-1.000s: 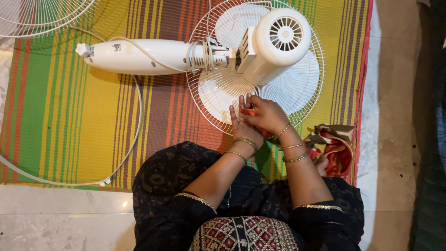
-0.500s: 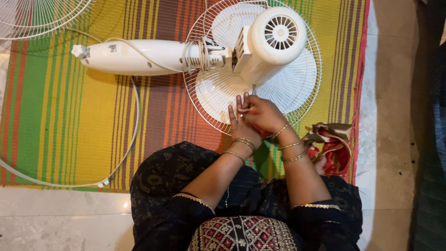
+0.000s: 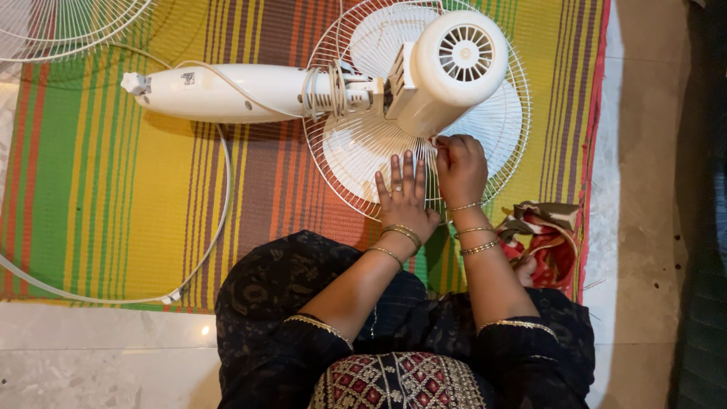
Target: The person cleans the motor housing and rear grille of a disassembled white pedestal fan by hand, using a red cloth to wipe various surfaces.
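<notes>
Two bare hands at work on a white pedestal fan (image 3: 363, 91) laid face-down on a striped woven mat (image 3: 113, 189).

Left hand (image 3: 405, 198): fingers spread flat and released, pressing the rear wire guard (image 3: 341, 174) just below the motor housing (image 3: 454, 64). It grasps nothing.

Right hand (image 3: 458, 168): fingers curled tight against the guard wires right beside the motor housing. Whether they pinch a small part I cannot tell.

Progress, judged: a second wire grille (image 3: 60, 26) lies well apart, up and left of the motor housing, so the fan appears partly dismantled. The rear guard and pale blades are still mounted; the stand tube remains attached.

Materials: smooth glossy plastic housing, drum-shaped with a vented end; thin radial wire guard, circular; limp white cord (image 3: 189, 257) looping over the mat; crumpled red patterned cloth (image 3: 545, 242) below and right of the motor housing; polished stone floor (image 3: 98, 356).
</notes>
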